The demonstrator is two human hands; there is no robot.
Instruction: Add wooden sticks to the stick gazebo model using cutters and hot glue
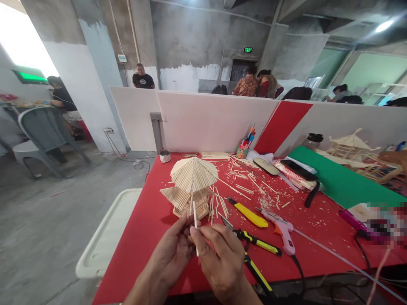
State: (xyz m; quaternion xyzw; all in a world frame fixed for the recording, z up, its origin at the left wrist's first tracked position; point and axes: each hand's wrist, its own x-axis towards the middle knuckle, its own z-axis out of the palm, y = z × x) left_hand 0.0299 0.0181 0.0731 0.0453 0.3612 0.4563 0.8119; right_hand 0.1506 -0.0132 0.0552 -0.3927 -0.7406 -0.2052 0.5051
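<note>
A small pavilion model made of pale wooden sticks stands on the table, with a ribbed conical roof above a lower sloping eave. In front of its near side, my right hand pinches a thin wooden stick between thumb and fingers, the stick pointing toward the model. My left hand is beside it, its fingers curled closed close to the stick and the model's near edge. What the left fingertips grip is hidden. A pair of yellow-and-black pliers or cutters lies just right of my right hand.
On the red table lie a yellow utility knife, a pink glue gun with its cord, loose sticks and scraps. A tape roll, pen cup and black phone lie farther back. A white partition borders the far side.
</note>
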